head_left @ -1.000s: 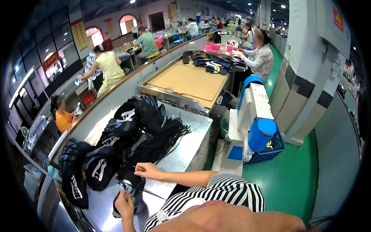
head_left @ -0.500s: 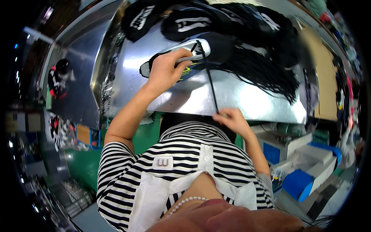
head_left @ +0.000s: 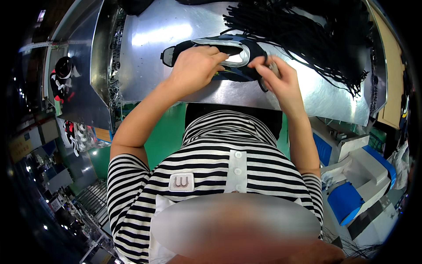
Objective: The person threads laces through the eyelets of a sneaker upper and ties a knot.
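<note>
Shoe upper (head_left: 211, 55), dark with a pale silver collar, lies flat on the metal table (head_left: 145, 57) at about twelve o'clock from my chest, its toe end pointing to nine o'clock. My left hand (head_left: 193, 66) rests on its near edge, fingers curled together and pressing down on the dark fabric; the thumb side is hidden from me, so I cannot tell whether it pinches the material or only holds it flat. My right hand (head_left: 279, 81) sits at the upper's three o'clock end, touching it, with the fingers drawn together and the tips closed on something small at the edge; what they pinch is too small to tell. A heap of black laces (head_left: 303, 31) sprawls at one to two o'clock, just beyond the right hand, strands fanning toward the table's far corner. At four o'clock, well apart from my hands, stands a blue and white machine (head_left: 356, 185)
</note>
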Demonstrator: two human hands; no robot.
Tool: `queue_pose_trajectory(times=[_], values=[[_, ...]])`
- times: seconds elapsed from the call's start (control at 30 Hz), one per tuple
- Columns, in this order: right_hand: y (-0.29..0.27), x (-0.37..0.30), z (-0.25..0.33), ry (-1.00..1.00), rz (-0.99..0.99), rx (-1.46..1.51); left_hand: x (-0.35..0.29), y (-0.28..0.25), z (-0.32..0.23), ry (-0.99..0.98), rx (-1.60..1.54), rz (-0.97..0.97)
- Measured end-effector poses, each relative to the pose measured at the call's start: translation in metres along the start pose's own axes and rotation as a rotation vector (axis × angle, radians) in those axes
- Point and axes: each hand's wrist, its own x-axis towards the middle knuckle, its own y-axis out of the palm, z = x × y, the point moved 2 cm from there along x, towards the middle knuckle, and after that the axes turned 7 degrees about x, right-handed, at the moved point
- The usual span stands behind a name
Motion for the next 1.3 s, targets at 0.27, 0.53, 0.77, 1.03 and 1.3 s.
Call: queue_pose_trajectory(times=[0.27, 0.53, 0.77, 1.03, 1.3], values=[[0.007, 0.054, -0.019, -0.345, -0.123, -0.12, 0.011, -0.007, -0.023, 0.029, 0.021, -0.107], [-0.005, 0.055, -0.023, -0.34, -0.195, -0.013, 0.034, 0.022, -0.019, -0.142, -0.169, -0.007], [-0.015, 0.054, -0.034, -0.275, -0.187, 0.1, 0.039, 0.023, -0.008, -0.229, -0.471, 0.177], [-0.006, 0.07, -0.034, -0.369, -0.254, -0.019, 0.04, 0.02, -0.012, -0.199, -0.555, 0.169], [-0.019, 0.042, -0.033, -0.283, -0.272, -0.308, 0.041, 0.028, -0.009, -0.23, -0.51, 0.096]])
